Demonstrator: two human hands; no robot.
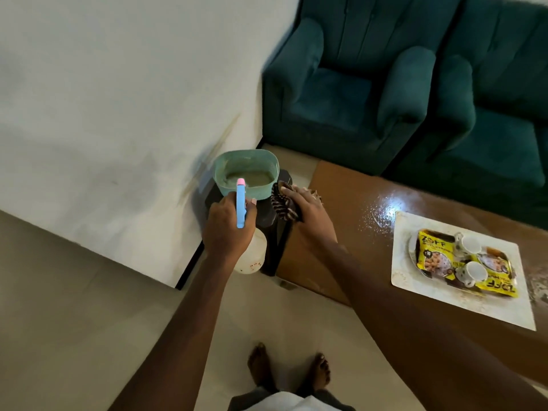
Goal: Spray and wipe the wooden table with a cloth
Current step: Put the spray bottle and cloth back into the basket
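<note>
Wooden surface (350,188): centre to right edge of frame, long axis running from frame centre toward the right edge. Patch of spray droplets (382,215) glinting on the top, right of centre, just beside the upper left corner of a white mat (444,301).

Cloth (283,204): striped dark and pale, bunched, at frame centre, by the left end of the surface next to a dark stool (277,241). Gripped by right hand (310,212), fingers curled over the bunch.

Spray bottle (240,203): blue head with pink tip, pale body below. Clasped round the neck by left hand (228,226), left of the cloth, beside the stool and off the surface.

Key relation: wet patch to the right of the cloth, along the long axis; right hand nearer, left hand farther. Judged next: a rightward sweep, stopping short of the mat.

Surroundings: green basket (246,157) on the stool; two cups (471,244) and yellow snack packets (433,250) on the mat; teal armchairs (341,93) at upper right.
</note>
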